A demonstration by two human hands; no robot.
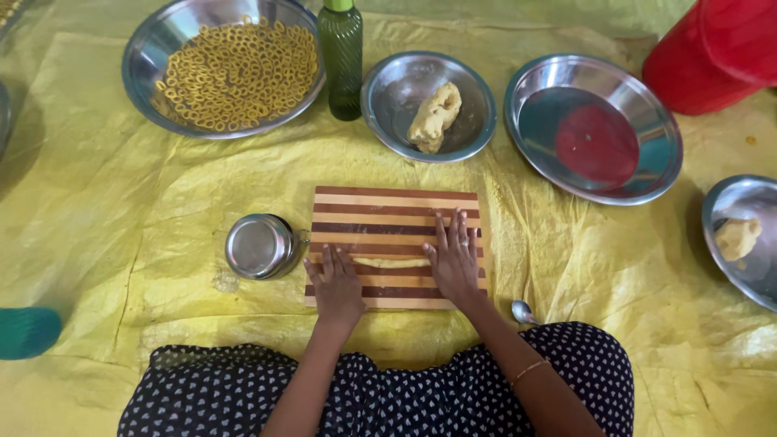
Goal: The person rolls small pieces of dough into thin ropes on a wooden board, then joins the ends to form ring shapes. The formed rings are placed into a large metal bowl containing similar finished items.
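— Fingers (329, 260) of the left hand (336, 287) lie flat and spread on one end of the dough rope (392, 262), gripping nothing. Is the right the same?

— Yes. The right hand (453, 259) is open too, palm down on the other end. The rope lies across the striped cutting board (394, 212), between the two hands.

— How would you roll it well?

— Light, even pressure from both palms, I'd say, hands easing apart, so it thins evenly without tearing.

— And around the board, from the left?

— A big steel bowl of small dough rings (236, 71), a little lidded steel tin (258, 246) touching the board's left edge, a green bottle (341, 57), a bowl with a dough lump (435, 117), an empty steel plate (595, 125), a red container (712, 53), and a bowl (745, 235) holding more dough. All sit on a yellow sheet (121, 202) on the floor.
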